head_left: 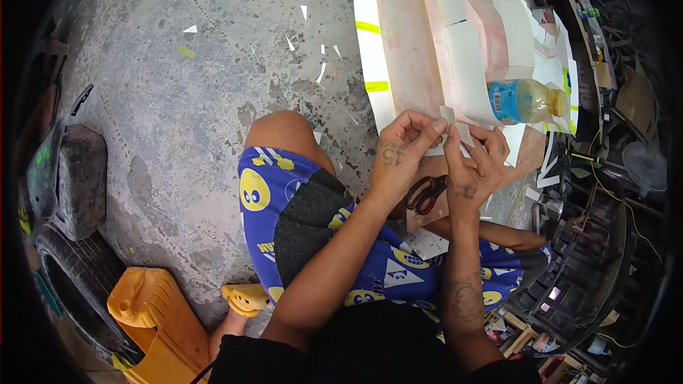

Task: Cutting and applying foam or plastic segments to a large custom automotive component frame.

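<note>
My left hand (404,144) and my right hand (475,171) meet in front of me, fingertips pinched on a small piece of white paper (447,113). Their fingers hide part of it. Just beyond lies a large curved panel (405,35) with pinkish and white surfaces, edged with white paper strips and yellow-green tape. A clear bottle (532,102) with a blue label and yellowish residue lies on its side, to the right of my hands. Below my hands, scissors (425,195) with black and red handles rest on brown cardboard (427,219).
White paper scraps (321,72) are scattered over the rough concrete floor (199,99). At the left are a tire (85,284), a cut orange jerrycan (153,313) and a grey container (82,181). Cluttered racks (597,242) line the right side.
</note>
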A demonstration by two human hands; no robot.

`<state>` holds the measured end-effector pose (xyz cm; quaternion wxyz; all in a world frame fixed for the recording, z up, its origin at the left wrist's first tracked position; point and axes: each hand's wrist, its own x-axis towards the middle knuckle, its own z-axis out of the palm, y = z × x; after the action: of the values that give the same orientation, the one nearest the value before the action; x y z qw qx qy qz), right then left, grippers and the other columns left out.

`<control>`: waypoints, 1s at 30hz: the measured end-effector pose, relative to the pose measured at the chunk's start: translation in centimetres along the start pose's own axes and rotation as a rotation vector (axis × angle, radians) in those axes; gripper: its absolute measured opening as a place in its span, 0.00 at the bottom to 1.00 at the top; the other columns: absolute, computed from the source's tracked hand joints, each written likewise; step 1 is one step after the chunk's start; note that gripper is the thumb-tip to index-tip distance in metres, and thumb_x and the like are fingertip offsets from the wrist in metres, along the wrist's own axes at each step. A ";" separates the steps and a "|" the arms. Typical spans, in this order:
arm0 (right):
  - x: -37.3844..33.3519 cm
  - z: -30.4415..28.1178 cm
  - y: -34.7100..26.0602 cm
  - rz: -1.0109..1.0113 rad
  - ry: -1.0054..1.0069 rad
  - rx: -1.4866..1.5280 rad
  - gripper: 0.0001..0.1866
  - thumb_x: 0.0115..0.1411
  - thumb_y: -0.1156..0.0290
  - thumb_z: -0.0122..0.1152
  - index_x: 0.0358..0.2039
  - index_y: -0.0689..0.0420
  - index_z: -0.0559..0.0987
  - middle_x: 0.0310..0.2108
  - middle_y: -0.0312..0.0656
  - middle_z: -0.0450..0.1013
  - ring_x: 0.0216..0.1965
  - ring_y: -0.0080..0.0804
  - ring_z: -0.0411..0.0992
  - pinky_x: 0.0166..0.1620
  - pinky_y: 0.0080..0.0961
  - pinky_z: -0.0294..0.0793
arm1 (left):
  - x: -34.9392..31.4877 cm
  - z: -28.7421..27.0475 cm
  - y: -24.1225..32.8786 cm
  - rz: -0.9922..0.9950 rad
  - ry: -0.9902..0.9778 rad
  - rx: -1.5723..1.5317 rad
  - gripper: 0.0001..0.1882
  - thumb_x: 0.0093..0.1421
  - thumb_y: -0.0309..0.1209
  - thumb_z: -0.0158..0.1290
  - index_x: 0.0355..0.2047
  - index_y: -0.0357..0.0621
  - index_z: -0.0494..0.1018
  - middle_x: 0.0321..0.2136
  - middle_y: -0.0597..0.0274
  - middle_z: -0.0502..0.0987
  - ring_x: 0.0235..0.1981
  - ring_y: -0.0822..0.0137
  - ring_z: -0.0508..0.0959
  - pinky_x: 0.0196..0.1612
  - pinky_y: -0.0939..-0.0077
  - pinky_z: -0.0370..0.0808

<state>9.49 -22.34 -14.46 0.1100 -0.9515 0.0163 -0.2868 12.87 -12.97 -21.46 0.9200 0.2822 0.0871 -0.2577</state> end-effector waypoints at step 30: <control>0.4 -1.4 0.5 0.016 -0.110 0.041 0.16 0.42 0.70 0.75 0.33 0.59 0.84 0.34 0.38 0.79 0.38 0.34 0.76 0.60 0.41 0.64 | -0.8 1.2 0.2 0.063 0.135 0.230 0.14 0.65 0.36 0.61 0.29 0.43 0.69 0.25 0.75 0.69 0.27 0.83 0.67 0.32 0.86 0.66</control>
<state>9.08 -23.10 -13.24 0.1326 -0.9632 0.0119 -0.2336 12.31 -13.23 -20.13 0.8813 0.4050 0.1099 -0.2172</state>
